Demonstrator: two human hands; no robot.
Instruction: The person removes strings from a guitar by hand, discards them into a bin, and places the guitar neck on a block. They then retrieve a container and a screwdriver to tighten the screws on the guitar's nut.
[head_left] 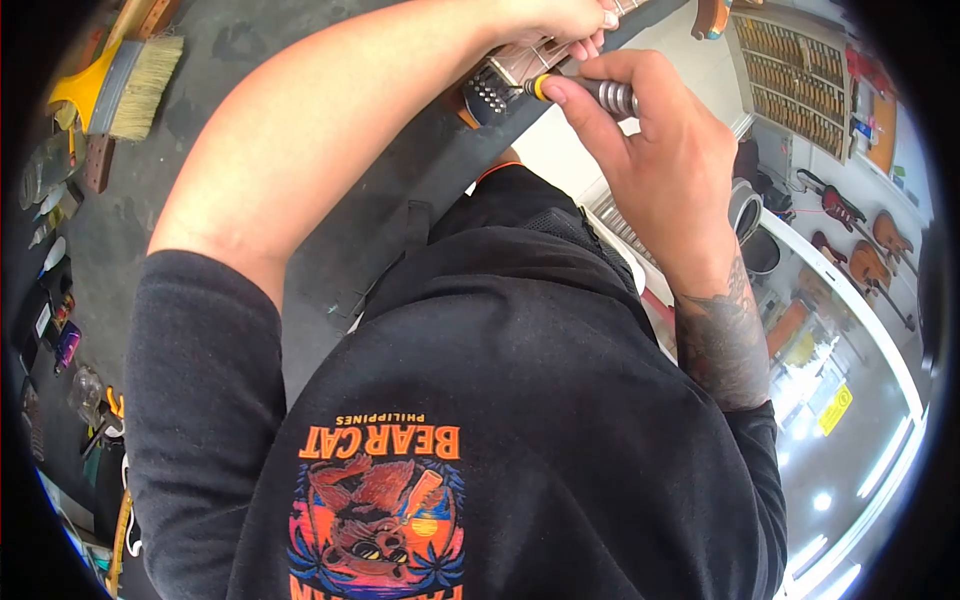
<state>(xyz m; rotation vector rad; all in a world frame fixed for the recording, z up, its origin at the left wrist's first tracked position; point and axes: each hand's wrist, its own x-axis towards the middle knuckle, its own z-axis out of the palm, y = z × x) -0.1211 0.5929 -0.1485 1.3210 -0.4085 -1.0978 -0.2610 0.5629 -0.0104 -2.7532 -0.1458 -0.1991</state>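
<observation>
A stringed instrument that looks like a guitar (520,62) lies at the top of the view, with strings and a dark end piece (487,92) bearing several small shiny metal parts. My left hand (565,18) reaches across to it, fingers curled over its strings and neck, partly cut off by the top edge. My right hand (665,125) is closed around a screwdriver (612,96) with a dark, silver-ringed handle and a yellow collar. The screwdriver's tip points left at the dark end piece; whether it touches a screw is too small to tell.
A dark workbench (345,215) carries a wide yellow-handled brush (120,88) and several small tools along the left. Several guitars (872,262) hang on the right wall, near a rack of small parts (795,80). A glass-topped case (835,270) stands to the right.
</observation>
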